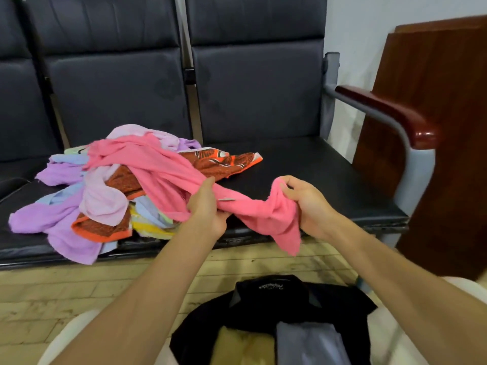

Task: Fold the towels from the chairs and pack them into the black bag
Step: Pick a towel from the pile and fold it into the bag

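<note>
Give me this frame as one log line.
step: pulling from pile | left hand: gripping pink towel | right hand: gripping its end | black bag: open

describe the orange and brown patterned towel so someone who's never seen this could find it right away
Start at the row of dark padded chairs and the towel heap on the seats. The orange and brown patterned towel pokes out of the heap's right side, under the pink towel. It alone is printed; its neighbours are plain pastels.
</note>
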Tool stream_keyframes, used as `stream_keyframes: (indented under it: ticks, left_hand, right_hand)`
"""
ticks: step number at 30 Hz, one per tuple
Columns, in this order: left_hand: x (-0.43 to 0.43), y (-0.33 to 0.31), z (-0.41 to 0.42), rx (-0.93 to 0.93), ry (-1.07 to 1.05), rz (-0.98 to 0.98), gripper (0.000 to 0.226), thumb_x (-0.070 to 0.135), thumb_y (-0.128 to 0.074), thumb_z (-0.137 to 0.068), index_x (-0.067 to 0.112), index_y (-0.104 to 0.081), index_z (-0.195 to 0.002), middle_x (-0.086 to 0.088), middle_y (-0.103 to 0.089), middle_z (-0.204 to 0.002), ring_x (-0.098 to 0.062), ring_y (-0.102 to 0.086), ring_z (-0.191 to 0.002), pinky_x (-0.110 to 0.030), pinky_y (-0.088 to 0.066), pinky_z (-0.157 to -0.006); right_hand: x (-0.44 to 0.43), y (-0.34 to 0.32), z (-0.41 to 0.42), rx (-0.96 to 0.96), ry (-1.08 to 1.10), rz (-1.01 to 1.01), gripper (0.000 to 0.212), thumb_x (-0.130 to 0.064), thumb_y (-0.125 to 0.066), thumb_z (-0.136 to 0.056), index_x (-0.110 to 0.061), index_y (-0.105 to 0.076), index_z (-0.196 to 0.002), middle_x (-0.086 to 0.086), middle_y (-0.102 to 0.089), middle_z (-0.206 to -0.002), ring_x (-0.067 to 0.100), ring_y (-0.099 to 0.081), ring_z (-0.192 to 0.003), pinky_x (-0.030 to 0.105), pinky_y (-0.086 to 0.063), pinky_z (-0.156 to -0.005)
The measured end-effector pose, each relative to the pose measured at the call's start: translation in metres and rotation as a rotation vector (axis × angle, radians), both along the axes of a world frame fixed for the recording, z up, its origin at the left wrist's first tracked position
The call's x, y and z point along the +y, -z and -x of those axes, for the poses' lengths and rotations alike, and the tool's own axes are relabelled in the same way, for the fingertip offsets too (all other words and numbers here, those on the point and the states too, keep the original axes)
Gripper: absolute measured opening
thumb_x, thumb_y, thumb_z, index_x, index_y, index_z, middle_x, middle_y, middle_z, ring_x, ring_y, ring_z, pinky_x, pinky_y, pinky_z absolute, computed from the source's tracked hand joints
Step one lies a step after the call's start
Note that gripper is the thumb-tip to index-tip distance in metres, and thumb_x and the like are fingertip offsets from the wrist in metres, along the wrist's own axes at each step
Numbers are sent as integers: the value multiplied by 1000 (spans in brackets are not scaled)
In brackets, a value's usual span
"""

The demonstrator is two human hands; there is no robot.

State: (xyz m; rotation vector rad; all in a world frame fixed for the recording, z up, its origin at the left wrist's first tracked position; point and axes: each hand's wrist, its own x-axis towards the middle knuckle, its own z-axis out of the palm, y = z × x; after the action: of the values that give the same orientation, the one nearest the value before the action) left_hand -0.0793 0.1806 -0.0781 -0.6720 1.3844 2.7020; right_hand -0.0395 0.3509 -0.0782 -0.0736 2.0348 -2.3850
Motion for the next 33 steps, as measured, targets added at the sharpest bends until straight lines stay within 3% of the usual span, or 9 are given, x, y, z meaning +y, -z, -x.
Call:
stream_keyframes:
  ticks: [4,8,14,16,19,22,27,29,33]
  left_hand:
    - [-4,7,8,-39,-84,119,32,12,-62,-87,7,-54,-117,-13,-63,-102,-24,-63,-80,-38,-54,-70]
    - [-5,16,7,-59,10,263,20,-1,-60,-85,2,-54,-104,-22,-62,-114,-31,-63,-100,-50,-51,-91]
    - [-6,19,-9,112,190,378,41,-10,-52,-86,6,-51,-124,-15,-60,-107,-28,-61,-93,-44,-51,-87]
    - [-7,14,-16,126,267,391,36,-6,-52,-88,11,-55,-119,-12,-61,-103,-26,-60,-95,-41,-52,-85]
    - [-7,6,-28,89,396,374,29,-3,-53,-87,16,-58,-109,-10,-61,-92,-21,-61,-81,-36,-53,-77]
    - [-4,4,-38,132,555,374,37,-9,-47,-86,12,-58,-114,-16,-65,-102,-26,-64,-88,-39,-53,-83]
    - [-2,14,-40,104,735,533,32,-1,-54,-88,8,-63,-117,-17,-65,-118,-33,-60,-113,-48,-43,-104]
    - [-4,19,-39,90,769,522,28,11,-55,-92,6,-63,-119,-14,-66,-119,-28,-60,-115,-44,-41,-106]
    - [-8,21,-36,-16,630,550,42,37,-54,-92,9,-59,-123,-9,-65,-121,-24,-60,-111,-37,-49,-91]
  right_hand:
    - [4,-11,-6,112,-89,-253,22,-2,-49,-96,-11,-60,-80,-8,-59,-74,-3,-53,-63,11,-43,-60]
    - [12,-10,-17,77,-223,-469,23,-5,-54,-95,-14,-64,-77,-7,-62,-75,-4,-54,-64,11,-42,-61]
    - [25,2,-28,-58,-255,-653,13,-18,-62,-93,-13,-68,-83,2,-69,-90,12,-62,-84,32,-52,-83]
    - [25,7,-30,-98,-200,-733,18,-25,-59,-96,-11,-68,-93,1,-69,-89,14,-62,-75,33,-55,-71]
    - [19,15,-31,-206,-118,-635,27,-28,-45,-102,-7,-60,-110,8,-67,-95,17,-58,-57,25,-47,-44]
    - [9,24,-27,-291,-26,-461,35,-32,-36,-105,-7,-58,-117,11,-65,-102,19,-62,-63,25,-51,-50]
    - [-8,38,-15,-408,71,-380,43,-43,-45,-100,-8,-64,-116,7,-66,-102,22,-62,-91,37,-51,-88]
    - [-12,40,-14,-442,67,-365,43,-45,-55,-94,-10,-65,-116,6,-67,-112,22,-61,-101,34,-51,-88]
    - [-9,33,-16,-373,54,-423,17,-25,-64,-91,-10,-71,-91,7,-69,-96,20,-61,-86,28,-47,-66]
